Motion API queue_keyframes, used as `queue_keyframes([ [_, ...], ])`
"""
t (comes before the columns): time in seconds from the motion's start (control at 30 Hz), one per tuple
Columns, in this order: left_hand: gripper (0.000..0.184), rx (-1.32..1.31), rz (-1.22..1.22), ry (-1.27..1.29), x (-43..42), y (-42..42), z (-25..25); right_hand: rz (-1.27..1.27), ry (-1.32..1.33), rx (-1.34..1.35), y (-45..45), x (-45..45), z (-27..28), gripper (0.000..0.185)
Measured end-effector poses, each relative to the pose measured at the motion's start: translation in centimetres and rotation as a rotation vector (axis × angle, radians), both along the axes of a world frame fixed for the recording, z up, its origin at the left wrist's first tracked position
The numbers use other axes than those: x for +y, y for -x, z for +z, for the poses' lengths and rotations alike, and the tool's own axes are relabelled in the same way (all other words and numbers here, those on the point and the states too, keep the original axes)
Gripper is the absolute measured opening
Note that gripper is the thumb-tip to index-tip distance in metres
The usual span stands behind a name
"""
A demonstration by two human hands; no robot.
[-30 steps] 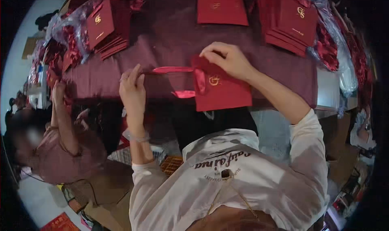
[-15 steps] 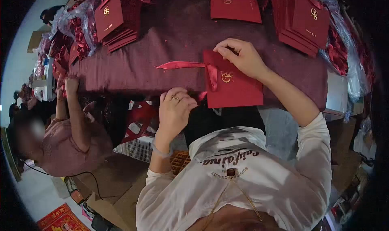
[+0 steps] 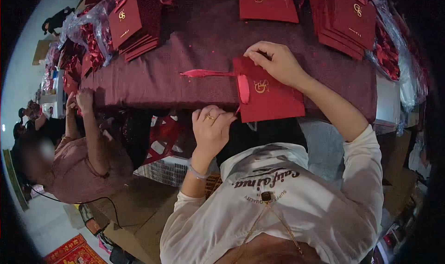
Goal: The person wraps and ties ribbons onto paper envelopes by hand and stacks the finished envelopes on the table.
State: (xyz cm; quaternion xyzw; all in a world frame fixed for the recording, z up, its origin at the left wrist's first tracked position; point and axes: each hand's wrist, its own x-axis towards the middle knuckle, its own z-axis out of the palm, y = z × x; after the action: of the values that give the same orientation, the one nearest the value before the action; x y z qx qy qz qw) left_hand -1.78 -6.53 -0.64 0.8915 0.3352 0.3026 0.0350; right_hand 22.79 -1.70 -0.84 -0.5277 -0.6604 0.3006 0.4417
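A red bag [image 3: 280, 95] with a gold logo lies at the table's front edge, its lower part over my lap. My right hand [image 3: 278, 64] pinches its upper left corner. My left hand [image 3: 212, 127] is at the bag's left side, fingers closed on the near ribbon end [image 3: 238, 110], of which only a short piece shows. The other pink ribbon end [image 3: 208, 73] stretches left from the bag across the tablecloth. A ribbon loop [image 3: 244, 89] lies on the bag's front, left of the logo.
Stacks of red bags stand at the back left [image 3: 125, 20] and back right [image 3: 354, 18], beside clear plastic wrapping [image 3: 408, 64]. Another red bag [image 3: 269, 5] lies at the back middle of the dark red tablecloth [image 3: 204, 46]. A co-worker [image 3: 88, 171] sits at the left.
My left hand has moved right from the far ribbon end to the near one and closed on it. My right hand keeps its hold on the bag. The view has shifted slightly.
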Motion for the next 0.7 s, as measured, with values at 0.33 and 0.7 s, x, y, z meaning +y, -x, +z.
queue_keyframes([
  [0.33, 0.027, -0.047, 0.08, 0.05, -1.3, 0.3, -3.4, 0.048, -0.015, 0.037, 0.4, -0.2, -0.1, 0.016],
  [0.7, 0.026, -0.124, -0.157, -0.048, 0.9, -3.0, 0.1, 0.038, 0.029, 0.527, -1.6, -0.7, 3.9, 0.021],
])
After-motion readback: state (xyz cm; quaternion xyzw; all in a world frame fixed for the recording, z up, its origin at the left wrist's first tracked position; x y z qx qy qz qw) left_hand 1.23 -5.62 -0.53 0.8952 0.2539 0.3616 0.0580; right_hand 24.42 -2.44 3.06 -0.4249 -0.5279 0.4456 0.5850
